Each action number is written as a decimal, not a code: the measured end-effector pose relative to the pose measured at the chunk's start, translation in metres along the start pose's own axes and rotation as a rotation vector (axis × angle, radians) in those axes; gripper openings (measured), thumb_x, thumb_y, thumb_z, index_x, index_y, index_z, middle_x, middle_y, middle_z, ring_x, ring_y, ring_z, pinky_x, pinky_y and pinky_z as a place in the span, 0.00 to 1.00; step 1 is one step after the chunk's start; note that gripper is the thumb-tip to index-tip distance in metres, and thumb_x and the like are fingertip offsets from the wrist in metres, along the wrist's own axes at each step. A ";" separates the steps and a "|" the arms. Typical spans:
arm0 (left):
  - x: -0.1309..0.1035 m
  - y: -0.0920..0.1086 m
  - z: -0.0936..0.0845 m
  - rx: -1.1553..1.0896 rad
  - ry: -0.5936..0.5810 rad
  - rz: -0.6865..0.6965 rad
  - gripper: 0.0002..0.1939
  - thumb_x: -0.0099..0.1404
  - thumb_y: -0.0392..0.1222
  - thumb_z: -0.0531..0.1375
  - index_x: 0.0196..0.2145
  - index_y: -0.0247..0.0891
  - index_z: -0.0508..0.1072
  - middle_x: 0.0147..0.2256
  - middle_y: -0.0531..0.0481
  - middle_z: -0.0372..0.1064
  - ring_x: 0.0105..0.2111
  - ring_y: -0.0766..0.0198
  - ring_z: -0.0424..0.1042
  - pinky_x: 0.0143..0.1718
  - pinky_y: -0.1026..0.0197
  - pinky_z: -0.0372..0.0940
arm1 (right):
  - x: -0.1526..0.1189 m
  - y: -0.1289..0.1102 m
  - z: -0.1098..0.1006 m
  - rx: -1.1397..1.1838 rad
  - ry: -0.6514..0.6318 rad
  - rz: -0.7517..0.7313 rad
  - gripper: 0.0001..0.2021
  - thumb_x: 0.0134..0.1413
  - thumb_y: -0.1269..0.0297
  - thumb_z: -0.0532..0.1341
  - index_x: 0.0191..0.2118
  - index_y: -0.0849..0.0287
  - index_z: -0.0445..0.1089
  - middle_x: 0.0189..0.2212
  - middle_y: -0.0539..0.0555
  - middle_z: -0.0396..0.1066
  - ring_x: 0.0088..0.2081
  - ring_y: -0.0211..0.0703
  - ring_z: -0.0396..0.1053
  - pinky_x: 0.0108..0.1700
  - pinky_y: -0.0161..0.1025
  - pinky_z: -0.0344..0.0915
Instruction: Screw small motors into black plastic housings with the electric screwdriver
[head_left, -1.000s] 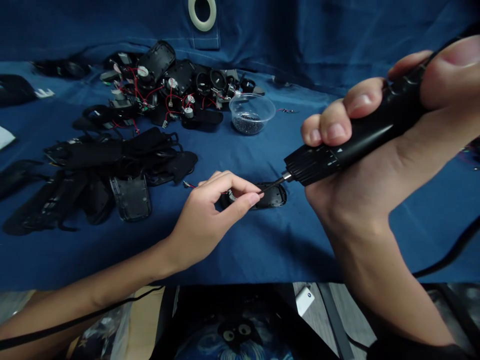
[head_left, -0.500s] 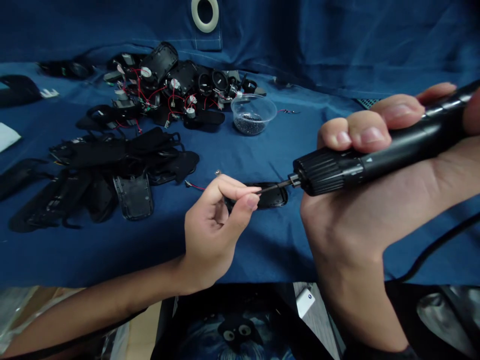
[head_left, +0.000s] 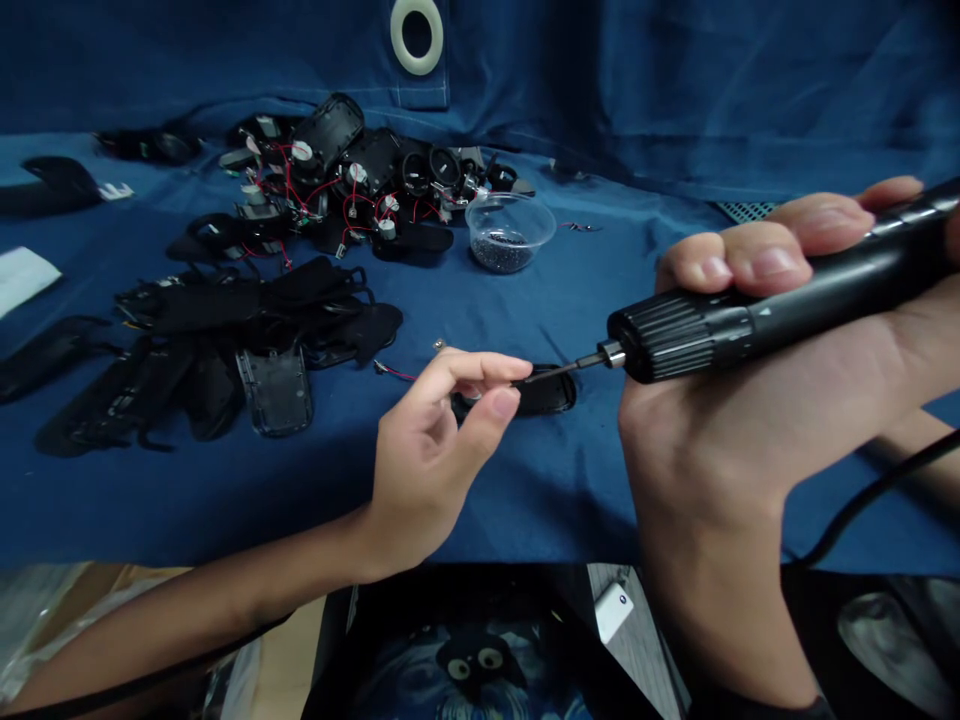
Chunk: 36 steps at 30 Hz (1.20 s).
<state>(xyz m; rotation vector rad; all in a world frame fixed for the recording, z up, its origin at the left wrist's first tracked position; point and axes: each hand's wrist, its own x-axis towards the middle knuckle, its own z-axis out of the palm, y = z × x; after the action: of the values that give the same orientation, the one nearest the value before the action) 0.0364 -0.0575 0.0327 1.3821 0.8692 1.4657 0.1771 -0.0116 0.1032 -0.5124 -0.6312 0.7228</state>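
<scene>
My right hand (head_left: pixel 720 440) is wrapped around a black electric screwdriver (head_left: pixel 750 310), held slanting with its bit toward the left. The thin bit (head_left: pixel 562 369) ends beside the fingertips of my left hand (head_left: pixel 427 450). On my left hand, thumb and index finger stand apart with a gap between them; the other fingers are curled. Whether a screw sits on the bit's tip is too small to tell. Behind the bit and the left fingers lies a black plastic housing (head_left: pixel 555 398) on the blue cloth, partly hidden. A red wire (head_left: pixel 397 373) runs out at its left.
A clear plastic cup (head_left: pixel 510 235) of small dark screws stands beyond my hands. Piles of black housings (head_left: pixel 187 310) and wired parts (head_left: pixel 352 185) cover the left and back. A white paper (head_left: pixel 26 278) lies far left. The screwdriver's cable (head_left: pixel 870 495) trails at right.
My left thumb and index finger have parted from their pinch at the bit's tip. The screwdriver and my right hand have shifted slightly right.
</scene>
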 end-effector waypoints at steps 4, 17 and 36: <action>0.002 0.000 -0.001 -0.136 -0.008 -0.104 0.08 0.69 0.43 0.58 0.41 0.43 0.77 0.36 0.50 0.72 0.37 0.65 0.71 0.40 0.62 0.67 | -0.005 -0.011 0.008 0.095 0.053 0.020 0.26 0.69 0.62 0.41 0.22 0.59 0.65 0.18 0.46 0.58 0.17 0.24 0.60 0.21 0.29 0.63; 0.001 -0.004 0.002 -0.191 -0.022 -0.229 0.07 0.69 0.41 0.59 0.38 0.43 0.78 0.35 0.54 0.72 0.37 0.70 0.70 0.42 0.68 0.65 | -0.006 -0.006 0.005 0.046 0.074 0.017 0.19 0.67 0.61 0.42 0.26 0.58 0.60 0.18 0.43 0.56 0.16 0.23 0.58 0.19 0.27 0.62; 0.000 -0.004 0.001 0.051 -0.050 -0.023 0.05 0.66 0.33 0.60 0.32 0.38 0.69 0.30 0.54 0.64 0.31 0.70 0.63 0.33 0.64 0.59 | -0.019 -0.002 -0.004 -0.065 0.037 -0.006 0.16 0.66 0.64 0.43 0.29 0.58 0.61 0.21 0.45 0.54 0.18 0.26 0.60 0.22 0.30 0.65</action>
<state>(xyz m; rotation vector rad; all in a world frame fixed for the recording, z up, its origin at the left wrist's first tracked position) 0.0379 -0.0560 0.0293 1.4357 0.8934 1.3945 0.1699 -0.0280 0.0951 -0.5823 -0.6228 0.6878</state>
